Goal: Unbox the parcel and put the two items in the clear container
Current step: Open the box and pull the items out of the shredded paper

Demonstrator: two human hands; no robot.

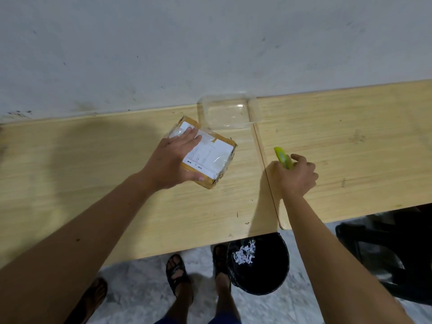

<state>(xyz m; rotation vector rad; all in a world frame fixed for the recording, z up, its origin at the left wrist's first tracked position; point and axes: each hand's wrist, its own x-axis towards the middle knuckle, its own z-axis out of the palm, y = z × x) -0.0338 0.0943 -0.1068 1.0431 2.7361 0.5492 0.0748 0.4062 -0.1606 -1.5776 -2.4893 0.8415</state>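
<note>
A small cardboard parcel (211, 157) with a white shipping label and clear tape lies flat on the wooden table (98, 164). My left hand (174, 163) rests on its left half, fingers spread over the top and thumb along the near edge. My right hand (295, 175) is closed around a lime-green box cutter (283, 158), whose tip points up and left, on the table right of the parcel. An empty clear plastic container (224, 113) sits just behind the parcel, against the wall.
A second wooden table (350, 146) butts against the first at a seam right of the parcel. Under the front edge stands a black bin (259, 274) holding paper scraps. A dark chair (385, 253) is at lower right. Sandalled feet stand on the marble floor.
</note>
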